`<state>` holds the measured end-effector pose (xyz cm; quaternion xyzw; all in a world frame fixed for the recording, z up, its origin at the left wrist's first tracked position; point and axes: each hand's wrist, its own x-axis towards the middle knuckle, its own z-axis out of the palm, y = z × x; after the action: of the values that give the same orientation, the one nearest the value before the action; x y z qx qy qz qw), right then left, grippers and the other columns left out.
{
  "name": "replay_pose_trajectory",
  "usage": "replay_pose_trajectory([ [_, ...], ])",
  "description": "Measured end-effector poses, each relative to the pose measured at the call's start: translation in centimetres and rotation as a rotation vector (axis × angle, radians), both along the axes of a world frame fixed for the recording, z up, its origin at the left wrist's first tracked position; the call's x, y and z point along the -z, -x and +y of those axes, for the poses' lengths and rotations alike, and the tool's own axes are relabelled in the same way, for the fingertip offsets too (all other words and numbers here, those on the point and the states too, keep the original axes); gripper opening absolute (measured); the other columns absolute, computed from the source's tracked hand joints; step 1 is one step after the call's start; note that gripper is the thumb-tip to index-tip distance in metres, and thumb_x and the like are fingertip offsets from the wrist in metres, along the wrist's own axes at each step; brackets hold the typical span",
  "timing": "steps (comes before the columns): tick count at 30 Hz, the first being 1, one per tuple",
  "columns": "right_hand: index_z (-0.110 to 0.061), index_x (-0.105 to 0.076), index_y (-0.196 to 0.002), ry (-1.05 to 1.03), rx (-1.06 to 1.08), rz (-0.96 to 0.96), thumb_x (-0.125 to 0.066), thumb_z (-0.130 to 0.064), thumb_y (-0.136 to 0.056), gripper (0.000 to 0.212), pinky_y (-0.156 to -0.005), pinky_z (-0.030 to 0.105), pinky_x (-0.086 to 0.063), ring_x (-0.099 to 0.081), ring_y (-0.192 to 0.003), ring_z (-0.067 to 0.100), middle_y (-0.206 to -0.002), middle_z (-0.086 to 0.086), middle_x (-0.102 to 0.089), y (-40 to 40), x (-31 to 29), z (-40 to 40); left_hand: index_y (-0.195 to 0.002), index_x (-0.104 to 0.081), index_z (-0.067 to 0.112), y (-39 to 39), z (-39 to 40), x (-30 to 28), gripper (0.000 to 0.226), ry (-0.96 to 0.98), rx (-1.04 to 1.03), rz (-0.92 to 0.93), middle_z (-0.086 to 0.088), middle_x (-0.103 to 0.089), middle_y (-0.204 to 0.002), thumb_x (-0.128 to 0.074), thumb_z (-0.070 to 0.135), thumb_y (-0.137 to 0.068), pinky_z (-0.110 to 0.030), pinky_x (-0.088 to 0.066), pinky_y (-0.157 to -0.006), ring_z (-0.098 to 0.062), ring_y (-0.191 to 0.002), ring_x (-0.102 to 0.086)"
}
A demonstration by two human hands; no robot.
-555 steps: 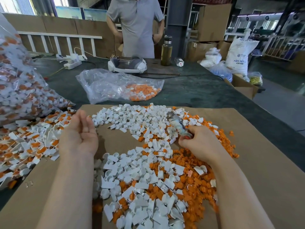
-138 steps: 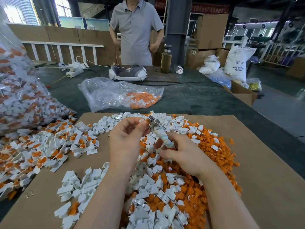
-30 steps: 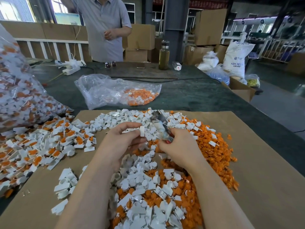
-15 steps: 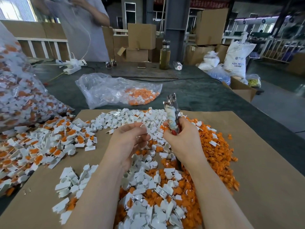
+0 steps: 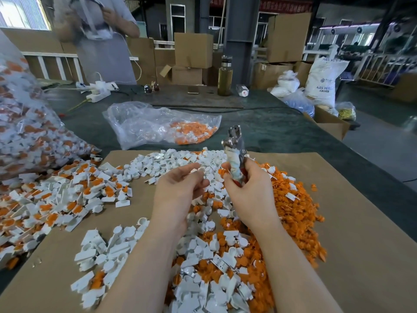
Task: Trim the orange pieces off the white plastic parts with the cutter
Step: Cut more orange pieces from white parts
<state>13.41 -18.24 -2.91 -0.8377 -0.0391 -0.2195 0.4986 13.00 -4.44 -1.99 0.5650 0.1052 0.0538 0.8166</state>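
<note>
Left hand raised over the heap, palm turned up and inward, fingers loosely curled, thumb and fingertips meeting around what looks like a small white part; too small and blurred to be sure. Right hand wrapped around the handles of the cutter, which stands nearly upright, metal head pointing up and away, grip bound in pale tape with a bit of red showing near the palm. Whether the cutter's blades are parted cannot be told. Both hands close together, not touching. Below them, on a sheet of brown cardboard laid on the green desk, a mixed heap: trimmed white parts toward the far side and centre, orange pieces thick on the right. Untrimmed white-and-orange parts spread at the left, spilling from a large clear bag. A second clear bag with orange scraps lies farther back. Bottle and power strip at the far edge; a standing person behind the desk.
</note>
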Motion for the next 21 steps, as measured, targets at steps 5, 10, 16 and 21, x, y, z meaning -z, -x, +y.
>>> replay_pose_trajectory([
  [5,-0.024,-0.061,-0.096,0.082,0.041,-0.063,-0.068,-0.027,-0.088,0.012,-0.064,0.02,-0.05,-0.06,-0.075,0.004,-0.082,-0.015,-0.062,0.2,0.0,0.3,-0.092,-0.071,0.009,0.2,-0.4,-0.2,0.009,-0.052,-0.03,-0.045,-0.002,-0.075,-0.071,-0.075,0.005,-0.084,-0.015,-0.054,-0.056,-0.012,-0.066,-0.074],
  [10,-0.025,-0.06,-0.094,0.101,0.042,-0.07,-0.07,-0.029,-0.087,0.013,-0.064,0.017,-0.048,-0.06,-0.077,0.002,-0.083,-0.015,-0.063,0.2,-0.2,0.3,-0.082,-0.073,0.013,0.5,-0.9,-0.1,0.01,-0.161,-0.056,-0.097,-0.002,-0.075,-0.07,-0.076,0.004,-0.082,-0.017,-0.057,-0.06,-0.016,-0.072,-0.075],
  [16,-0.025,-0.062,-0.098,0.012,0.031,-0.058,-0.071,-0.029,-0.087,0.014,-0.067,0.018,-0.051,-0.062,-0.078,0.001,-0.084,-0.018,-0.064,0.2,-0.1,0.3,-0.079,-0.074,0.018,0.7,-1.1,-0.2,0.012,-0.297,-0.08,-0.132,0.003,-0.075,-0.069,-0.078,0.006,-0.08,-0.024,-0.06,-0.068,-0.012,-0.07,-0.074],
  [21,-0.026,-0.06,-0.093,0.073,0.041,-0.055,-0.071,-0.032,-0.086,0.014,-0.068,0.021,-0.052,-0.062,-0.079,0.004,-0.084,-0.014,-0.065,0.1,-0.2,0.4,-0.076,-0.075,0.026,0.8,-1.3,-0.4,0.012,-0.381,-0.118,-0.141,0.01,-0.074,-0.071,-0.081,0.016,-0.079,-0.025,-0.058,-0.07,-0.011,-0.072,-0.072],
])
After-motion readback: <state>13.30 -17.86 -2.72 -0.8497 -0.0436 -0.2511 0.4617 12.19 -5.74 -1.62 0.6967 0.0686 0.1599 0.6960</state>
